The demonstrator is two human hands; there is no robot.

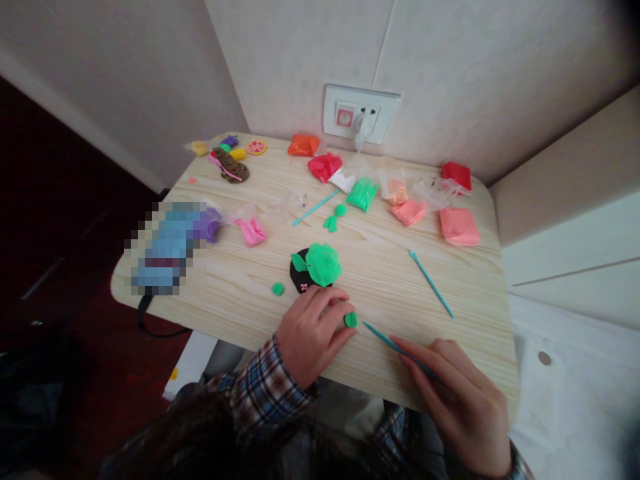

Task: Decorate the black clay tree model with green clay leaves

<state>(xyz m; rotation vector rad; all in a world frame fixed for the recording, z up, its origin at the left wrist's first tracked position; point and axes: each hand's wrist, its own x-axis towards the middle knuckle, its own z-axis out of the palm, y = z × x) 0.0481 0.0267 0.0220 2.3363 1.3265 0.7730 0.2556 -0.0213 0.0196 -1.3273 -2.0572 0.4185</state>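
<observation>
My left hand (pixel 313 330) rests near the front of the table, thumb and forefinger closed around a small green clay piece (pixel 351 320) with a line across it. In my right hand (pixel 457 393) is a blue clay modelling tool (pixel 393 344); its pointed tip is close to the green piece, a small gap apart. Just beyond my left hand lies a black clay disc (pixel 297 275) bearing a ruffled green clay shape (pixel 324 265), a green leaf shape (pixel 299 262) and a tiny pink clay flower (pixel 304 287). Another green clay bit (pixel 278 289) sits to the left.
Bagged clay, including green (pixel 363 193), orange (pixel 304 145) and pink (pixel 251 231), lies across the back. Two more blue tools (pixel 433 285) rest on the table (pixel 390 267). A brown clay figure (pixel 231 167) is back left; a blurred blue item (pixel 167 243) lies left. A wall socket (pixel 360 113) is behind.
</observation>
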